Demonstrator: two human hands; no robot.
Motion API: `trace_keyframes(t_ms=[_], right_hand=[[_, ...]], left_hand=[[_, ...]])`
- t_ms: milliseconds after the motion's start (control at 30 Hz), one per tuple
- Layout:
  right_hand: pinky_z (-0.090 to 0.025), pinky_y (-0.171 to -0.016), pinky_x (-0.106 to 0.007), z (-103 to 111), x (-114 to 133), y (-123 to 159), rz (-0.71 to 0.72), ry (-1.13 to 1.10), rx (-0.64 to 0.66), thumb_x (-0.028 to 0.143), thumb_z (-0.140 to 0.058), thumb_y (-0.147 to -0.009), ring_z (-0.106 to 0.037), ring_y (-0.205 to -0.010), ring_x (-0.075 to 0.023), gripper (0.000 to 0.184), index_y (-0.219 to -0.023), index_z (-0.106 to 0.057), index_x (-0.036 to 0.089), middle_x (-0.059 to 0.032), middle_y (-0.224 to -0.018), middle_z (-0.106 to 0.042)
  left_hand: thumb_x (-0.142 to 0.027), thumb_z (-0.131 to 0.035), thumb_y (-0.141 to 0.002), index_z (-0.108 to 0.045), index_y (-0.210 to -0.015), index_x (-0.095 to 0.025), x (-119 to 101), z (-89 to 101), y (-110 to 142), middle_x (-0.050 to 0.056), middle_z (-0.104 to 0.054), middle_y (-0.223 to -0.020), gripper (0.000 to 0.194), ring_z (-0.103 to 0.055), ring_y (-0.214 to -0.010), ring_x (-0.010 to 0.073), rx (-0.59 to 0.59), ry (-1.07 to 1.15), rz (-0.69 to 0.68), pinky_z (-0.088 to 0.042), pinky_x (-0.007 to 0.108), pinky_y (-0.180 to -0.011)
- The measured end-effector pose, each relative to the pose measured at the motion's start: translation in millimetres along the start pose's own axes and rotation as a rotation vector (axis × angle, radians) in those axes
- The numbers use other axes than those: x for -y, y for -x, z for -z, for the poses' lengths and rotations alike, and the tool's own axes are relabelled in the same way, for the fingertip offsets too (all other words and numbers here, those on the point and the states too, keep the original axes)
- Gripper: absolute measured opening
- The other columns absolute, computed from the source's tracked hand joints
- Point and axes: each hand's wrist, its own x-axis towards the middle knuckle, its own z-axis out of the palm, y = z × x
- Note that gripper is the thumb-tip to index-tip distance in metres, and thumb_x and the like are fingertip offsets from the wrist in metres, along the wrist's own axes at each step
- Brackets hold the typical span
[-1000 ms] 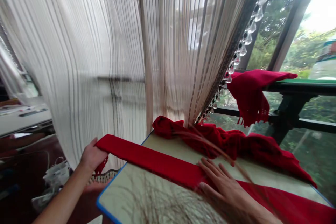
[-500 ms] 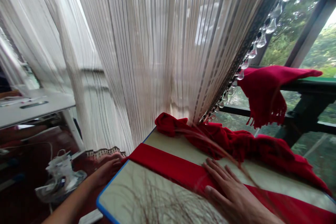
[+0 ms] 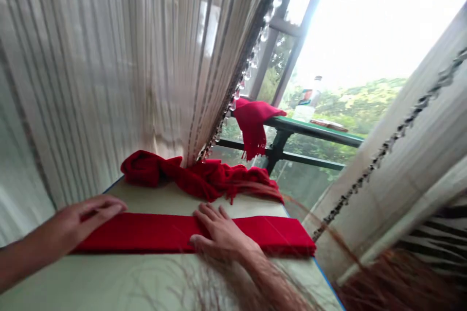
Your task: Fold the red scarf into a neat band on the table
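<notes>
From here I see the red strip [image 3: 156,233] folded flat under my spread right hand [image 3: 222,235], the red heap [image 3: 207,182] unfolded, but can't tell if my left hand [image 3: 85,218] grips.

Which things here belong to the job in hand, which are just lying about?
In use:
folded red cloth, right hand on it, left hand at one end
pale tabletop under it

Apparently lying about:
crumpled red cloth behind
fringed red cloth over rail
bottle
</notes>
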Motion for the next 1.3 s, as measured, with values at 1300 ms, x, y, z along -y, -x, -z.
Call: trace_keyframes(t_ms=[1300], right_hand=[[-0.011,-0.127,-0.05,11.2,-74.3,128.1,-0.351,0.024,-0.225,0.079,-0.056,-0.077,-0.006,-0.153,-0.0314,0.114,-0.157,-0.017,0.007,-0.0167,-0.165,-0.007]], left_hand=[[-0.029,-0.083,-0.054,-0.07,-0.071,-0.017,-133.7,-133.2,-64.4,0.007,-0.071,-0.065,0.025,-0.069,-0.062,0.0355,0.897,0.474,0.265,-0.056,0.042,-0.053]])
